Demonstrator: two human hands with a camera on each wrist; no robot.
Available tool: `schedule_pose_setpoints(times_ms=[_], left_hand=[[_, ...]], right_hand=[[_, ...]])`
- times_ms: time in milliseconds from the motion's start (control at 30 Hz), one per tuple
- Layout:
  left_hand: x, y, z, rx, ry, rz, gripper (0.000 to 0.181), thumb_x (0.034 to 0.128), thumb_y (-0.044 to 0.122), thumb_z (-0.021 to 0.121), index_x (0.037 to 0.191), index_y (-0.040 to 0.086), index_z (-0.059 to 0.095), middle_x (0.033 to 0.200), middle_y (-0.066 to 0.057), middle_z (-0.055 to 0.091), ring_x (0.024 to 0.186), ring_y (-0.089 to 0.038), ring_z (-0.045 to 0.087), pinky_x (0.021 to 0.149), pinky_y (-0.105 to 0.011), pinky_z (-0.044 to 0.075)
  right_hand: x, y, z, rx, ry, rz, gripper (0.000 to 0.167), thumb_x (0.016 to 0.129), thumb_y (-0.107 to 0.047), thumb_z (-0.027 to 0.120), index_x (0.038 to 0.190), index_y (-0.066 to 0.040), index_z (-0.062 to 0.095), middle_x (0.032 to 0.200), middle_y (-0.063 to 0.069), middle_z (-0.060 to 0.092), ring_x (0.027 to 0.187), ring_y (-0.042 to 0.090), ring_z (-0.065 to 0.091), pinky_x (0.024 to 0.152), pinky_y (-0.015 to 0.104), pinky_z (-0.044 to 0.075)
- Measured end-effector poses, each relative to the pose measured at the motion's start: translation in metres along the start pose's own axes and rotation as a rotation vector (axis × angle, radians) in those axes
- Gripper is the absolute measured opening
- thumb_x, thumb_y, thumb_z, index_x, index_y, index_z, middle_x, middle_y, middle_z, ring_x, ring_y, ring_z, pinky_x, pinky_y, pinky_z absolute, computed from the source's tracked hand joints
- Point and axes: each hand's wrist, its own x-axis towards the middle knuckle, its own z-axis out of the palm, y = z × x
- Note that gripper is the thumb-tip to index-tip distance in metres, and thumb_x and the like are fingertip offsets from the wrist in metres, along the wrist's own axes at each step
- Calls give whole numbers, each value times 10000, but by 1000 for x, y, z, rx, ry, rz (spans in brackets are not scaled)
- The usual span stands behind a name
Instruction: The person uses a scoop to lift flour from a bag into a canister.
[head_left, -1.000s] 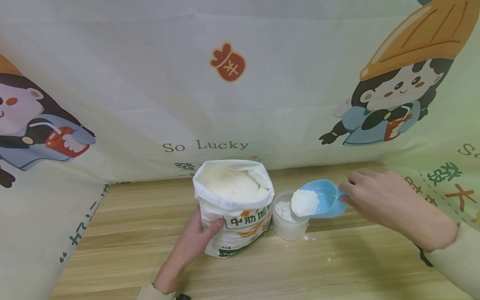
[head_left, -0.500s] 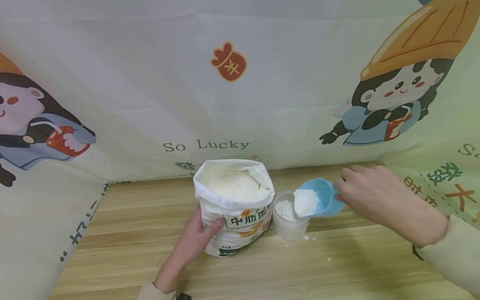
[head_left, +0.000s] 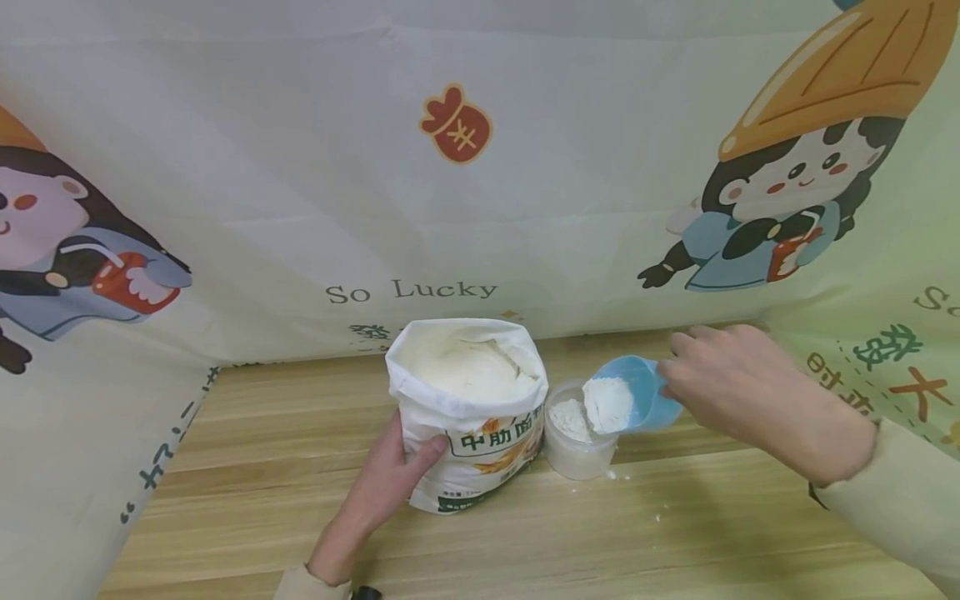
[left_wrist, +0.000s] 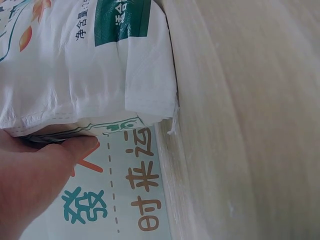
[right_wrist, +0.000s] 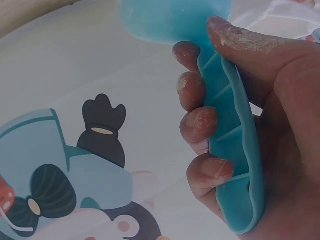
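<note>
An opened white paper bag of flour (head_left: 498,442) stands on the table, its top folded outward. My left hand (head_left: 393,471) grips its left side, thumb on the front; the other fingers are mostly hidden. In my right hand (head_left: 738,387) is a light blue scoop (head_left: 647,400), its ribbed handle (right_wrist: 232,125) wrapped by the fingers in the right wrist view. A mound of flour (head_left: 609,406) lies at the scoop's lip, tilted down over a clear plastic tub (head_left: 579,458). The tub, partly filled with flour, stands close against the bag's right side. Flour dusts my right thumb (right_wrist: 245,42).
Small specks of spilled flour (head_left: 611,475) dot the wooden table (head_left: 480,558) in front of the tub. A printed cloth (head_left: 300,167) with cartoon figures hangs behind and at both sides.
My right hand has shifted left and slightly up, and the scoop appears tipped a little more steeply over the tub. The left hand and the bag have stayed in place.
</note>
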Motion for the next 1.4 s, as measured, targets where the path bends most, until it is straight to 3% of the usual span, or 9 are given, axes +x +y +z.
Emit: schedule_pose_setpoints(times_ms=[467, 833, 1200, 1400], left_hand=[[0, 0, -1, 57, 16, 16, 504, 1019, 295, 673, 1463, 152, 483, 1351, -107, 640, 1242, -319, 617, 1011, -564, 510], [0, 0, 0, 57, 25, 6, 522, 1014, 288, 679, 1467, 127, 477, 1353, -119, 638, 1245, -328, 613, 1014, -564, 506], [0, 0, 0, 51, 22, 1, 530, 1012, 291, 682, 1474, 138, 471, 1367, -120, 628, 1258, -335, 605, 1024, -578, 499], [0, -1, 0, 42, 18, 3, 526, 1012, 282, 680, 1472, 135, 472, 1368, -129, 628, 1259, -347, 604, 1019, -578, 503]], right_hand=[[6, -6, 3, -50, 77, -39, 297, 755, -164, 906, 645, -146, 630, 618, 6, 478, 547, 198, 460, 417, 322, 387], [5, -6, -1, -99, 100, -62, 294, 703, 96, 839, 681, -110, 629, 649, 28, 498, 566, 192, 444, 431, 294, 362], [0, -3, 4, -93, 187, -64, 317, 670, 139, 807, 681, -109, 609, 677, 39, 500, 591, 233, 482, 430, 321, 369], [-3, 0, 8, -71, 229, -66, 288, 682, 64, 856, 695, -111, 627, 701, 41, 533, 618, 242, 510, 454, 342, 406]])
